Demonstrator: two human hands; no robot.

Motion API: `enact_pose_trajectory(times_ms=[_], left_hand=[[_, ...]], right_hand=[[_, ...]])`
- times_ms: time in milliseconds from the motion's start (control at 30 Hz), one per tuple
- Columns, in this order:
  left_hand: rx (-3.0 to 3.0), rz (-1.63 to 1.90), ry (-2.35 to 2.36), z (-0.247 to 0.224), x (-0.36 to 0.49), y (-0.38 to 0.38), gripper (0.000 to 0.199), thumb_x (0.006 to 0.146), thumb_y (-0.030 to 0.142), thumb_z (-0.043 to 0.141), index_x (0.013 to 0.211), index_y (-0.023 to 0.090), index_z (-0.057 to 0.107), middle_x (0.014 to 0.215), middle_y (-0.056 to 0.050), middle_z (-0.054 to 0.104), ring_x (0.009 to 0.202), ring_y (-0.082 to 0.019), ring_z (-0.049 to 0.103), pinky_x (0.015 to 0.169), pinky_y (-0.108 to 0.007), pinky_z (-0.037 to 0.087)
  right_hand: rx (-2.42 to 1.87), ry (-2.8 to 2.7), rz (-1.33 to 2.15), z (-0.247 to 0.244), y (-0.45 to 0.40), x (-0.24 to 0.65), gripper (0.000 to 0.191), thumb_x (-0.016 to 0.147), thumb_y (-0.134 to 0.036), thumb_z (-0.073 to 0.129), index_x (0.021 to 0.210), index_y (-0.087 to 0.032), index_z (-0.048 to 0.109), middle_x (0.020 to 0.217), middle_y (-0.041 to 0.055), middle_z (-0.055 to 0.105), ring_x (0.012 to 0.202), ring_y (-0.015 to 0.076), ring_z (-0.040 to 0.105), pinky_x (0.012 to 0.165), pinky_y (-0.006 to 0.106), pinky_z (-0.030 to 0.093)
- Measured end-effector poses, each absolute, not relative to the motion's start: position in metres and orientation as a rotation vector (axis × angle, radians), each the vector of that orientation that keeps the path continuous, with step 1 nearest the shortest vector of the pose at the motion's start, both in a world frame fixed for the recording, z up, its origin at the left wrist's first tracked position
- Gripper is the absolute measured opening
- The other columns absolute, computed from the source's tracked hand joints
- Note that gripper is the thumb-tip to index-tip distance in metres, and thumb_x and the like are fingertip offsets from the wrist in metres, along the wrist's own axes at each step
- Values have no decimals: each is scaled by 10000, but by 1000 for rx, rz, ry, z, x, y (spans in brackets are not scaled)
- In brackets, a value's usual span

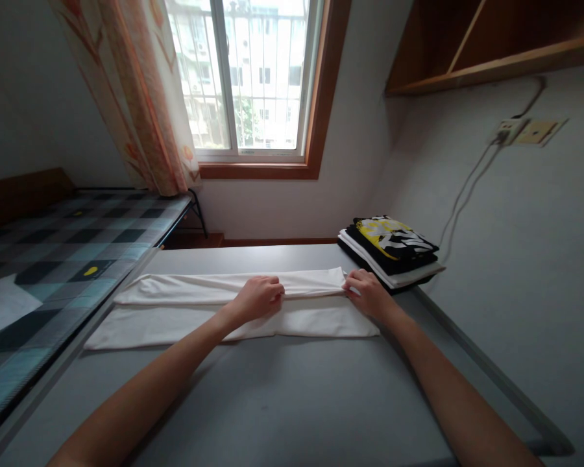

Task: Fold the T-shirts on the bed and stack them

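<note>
I'd call this mid-fold: white cloth lies across the desk, roughly parallel to its far edge. My L hand has fingers closed on the fold approx. mid-length; R hand pinches its right end. Next move prob. needs even tension, then flattening. Thin, soft, matte fabric, wrinkled strip over smoother layer. Folded clothes stack, yellow-printed top, far right corner.
</note>
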State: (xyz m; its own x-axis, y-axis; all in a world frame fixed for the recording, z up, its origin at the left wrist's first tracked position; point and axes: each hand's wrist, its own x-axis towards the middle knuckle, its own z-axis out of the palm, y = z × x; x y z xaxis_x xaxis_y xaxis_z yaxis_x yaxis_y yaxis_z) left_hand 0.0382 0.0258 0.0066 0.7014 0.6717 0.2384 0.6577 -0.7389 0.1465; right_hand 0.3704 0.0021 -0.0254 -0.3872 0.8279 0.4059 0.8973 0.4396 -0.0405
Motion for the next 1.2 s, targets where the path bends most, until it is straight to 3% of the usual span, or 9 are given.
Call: enact_pose_trajectory(times_ms=[200, 433, 567, 700, 833, 1100, 1200], left_hand=[[2641, 497, 1261, 6, 37, 23, 218, 785, 172, 544, 867, 223, 740, 866, -23, 704, 724, -152, 615, 638, -239, 395], [2633, 412, 1171, -3, 35, 22, 239, 773, 166, 534, 908, 237, 718, 921, -13, 717, 784, -173, 636, 675, -249, 415], [2646, 407, 1151, -3, 33, 21, 249, 785, 182, 537, 963, 238, 703, 895, -17, 706, 751, -175, 626, 655, -254, 420], [2701, 396, 1112, -3, 32, 20, 293, 807, 176, 531, 1044, 238, 692, 932, -37, 697, 776, -176, 633, 655, -251, 432], [2786, 332, 1064, -3, 20, 23, 290, 831, 185, 530, 1074, 230, 681, 946, -54, 683, 771, -175, 634, 679, -257, 452], [2796, 290, 1307, 0, -91, 30, 283, 783, 120, 520, 998, 209, 681, 973, -55, 672, 861, -192, 620, 796, -281, 463], [2707, 278, 1532, 1, -149, 35, 229, 826, 250, 536, 990, 210, 691, 996, -63, 662, 912, -214, 616, 824, -296, 456]], right_hand=[[-1510, -2377, -300, -17, -2, 366, 136, 827, -98, 564, 799, -189, 661, 906, 83, 645, 911, 239, 551, 793, 333, 379], [-1524, -2490, -111, -14, -6, 362, 257, 816, -45, 504, 799, -198, 709, 930, 72, 668, 899, 217, 570, 818, 326, 395], [-1565, -2410, -207, -12, -4, 359, 287, 816, -47, 497, 851, -198, 739, 931, 83, 679, 928, 240, 578, 836, 357, 391], [-1552, -2315, -229, -6, 5, 330, 285, 880, -100, 477, 968, -181, 736, 968, 96, 686, 971, 250, 586, 876, 372, 394], [-1546, -2306, -75, -8, 22, 283, 300, 974, -264, 447, 1109, -180, 701, 1084, 112, 691, 1039, 241, 603, 929, 371, 398], [-1555, -2379, 93, -29, 42, 254, 408, 1006, -383, 380, 1288, -214, 621, 1365, 128, 591, 1252, 257, 534, 1037, 424, 377], [-1533, -2395, 109, -34, 44, 260, 438, 1008, -390, 357, 1315, -203, 606, 1393, 132, 571, 1279, 259, 517, 1047, 428, 385]])
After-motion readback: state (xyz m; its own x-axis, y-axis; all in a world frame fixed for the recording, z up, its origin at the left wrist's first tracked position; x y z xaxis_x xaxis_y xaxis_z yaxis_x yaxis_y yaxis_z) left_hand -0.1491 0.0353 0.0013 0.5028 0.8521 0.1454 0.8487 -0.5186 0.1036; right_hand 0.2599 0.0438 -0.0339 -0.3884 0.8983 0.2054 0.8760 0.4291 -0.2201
